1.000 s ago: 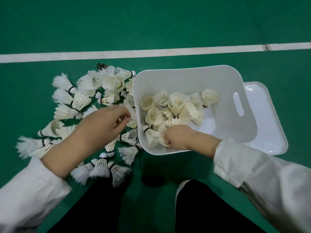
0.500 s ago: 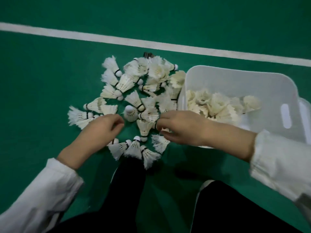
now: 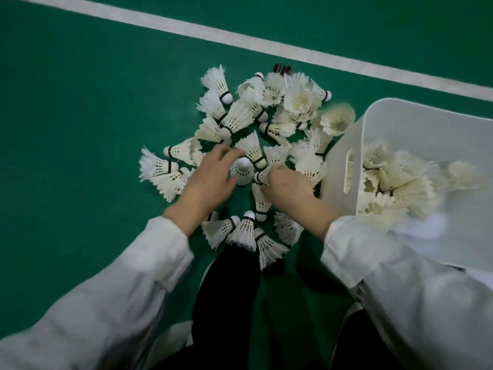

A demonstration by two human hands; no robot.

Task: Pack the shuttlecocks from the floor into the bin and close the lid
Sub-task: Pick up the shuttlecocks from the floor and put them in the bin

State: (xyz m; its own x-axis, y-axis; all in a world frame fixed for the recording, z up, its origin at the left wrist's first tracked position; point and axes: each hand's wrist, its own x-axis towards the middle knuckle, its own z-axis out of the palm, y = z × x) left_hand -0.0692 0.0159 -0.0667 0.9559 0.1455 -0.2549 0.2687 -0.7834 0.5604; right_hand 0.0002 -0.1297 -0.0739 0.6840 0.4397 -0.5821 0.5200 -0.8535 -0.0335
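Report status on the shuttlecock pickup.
Left hand open over the floor pile. Right hand pinching a shuttlecock. Bin part filled, uncovered. Nothing in the way.

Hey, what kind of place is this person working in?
Most likely an indoor badminton court: a green sports floor with a painted white line, and a heap of feather shuttlecocks beside a white bin.

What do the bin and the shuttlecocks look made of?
Bin: likely moulded plastic, white with a smooth, semi-matte finish; it has thin even walls, rounded corners and a cut-out handle slot.
Shuttlecocks: the skirts look like real feathers, off-white, with frayed separate vanes bound by dark bands. The rounded white bases are probably covered cork, though the view cannot confirm that.
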